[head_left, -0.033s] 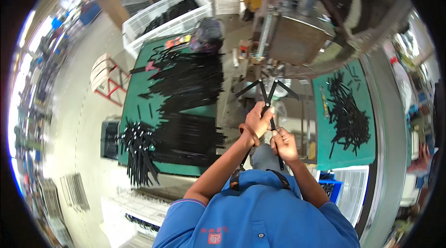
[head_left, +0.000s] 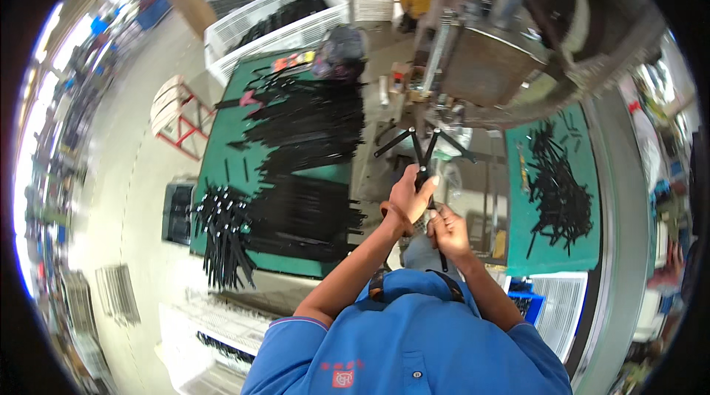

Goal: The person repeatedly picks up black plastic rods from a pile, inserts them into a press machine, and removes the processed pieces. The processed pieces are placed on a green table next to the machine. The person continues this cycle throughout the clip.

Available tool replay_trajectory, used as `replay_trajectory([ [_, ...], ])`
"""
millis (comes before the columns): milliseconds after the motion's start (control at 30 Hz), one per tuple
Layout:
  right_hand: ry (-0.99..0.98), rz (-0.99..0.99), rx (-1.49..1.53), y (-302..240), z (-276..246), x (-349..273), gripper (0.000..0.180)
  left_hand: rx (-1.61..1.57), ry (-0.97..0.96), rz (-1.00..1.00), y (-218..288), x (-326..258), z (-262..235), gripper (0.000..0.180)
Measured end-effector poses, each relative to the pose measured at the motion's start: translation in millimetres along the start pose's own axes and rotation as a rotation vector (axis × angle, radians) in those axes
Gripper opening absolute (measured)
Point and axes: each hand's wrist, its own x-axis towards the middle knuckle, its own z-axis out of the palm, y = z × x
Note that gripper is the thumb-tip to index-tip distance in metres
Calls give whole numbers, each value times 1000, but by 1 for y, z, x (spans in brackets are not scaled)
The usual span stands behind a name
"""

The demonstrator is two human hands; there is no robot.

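Observation:
A black hinged linkage of flat strips (head_left: 394, 143) spreads in a zigzag in front of me, below the machine. My left hand (head_left: 409, 195) is closed around its crossing strips, thumb on top. Just below and to the right, my right hand (head_left: 448, 231) pinches a lower strip of the same linkage. One strip end shows beneath the right hand. The fingers cover the middle joints, and I cannot make out whether the linkage touches the machine (head_left: 488, 62).
On the left, a green table (head_left: 214, 166) carries wide heaps of black strips (head_left: 303, 129) and a jumbled bundle (head_left: 222, 225) at its near corner. More black pieces (head_left: 558, 203) lie on the right green table (head_left: 518, 247). A white crate (head_left: 222, 62) stands far left.
The surroundings have shifted slightly to the right in view. Both hands keep hold of the linkage, with little visible movement.

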Motion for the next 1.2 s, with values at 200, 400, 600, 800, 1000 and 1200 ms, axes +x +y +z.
replay_trajectory([
  [200,-534,-357,-719,28,84,48,36,-753,314,-241,-83,-75,-135,31],
  [400,-463,-568,-1007,104,146,137,32,-1017,505,-194,-67,-189,-208,35],
  [600,-473,-519,-1360,144,195,204,33,-1146,527,27,-38,-237,-197,46],
  [800,-603,-168,-1254,146,196,235,28,-1115,496,55,-33,-250,-215,46],
  [1000,-623,-441,-1335,152,191,220,25,-1066,476,43,-42,-239,-253,47],
  [1200,-546,-314,-1256,153,183,213,27,-459,658,-145,-88,-202,-341,32],
])
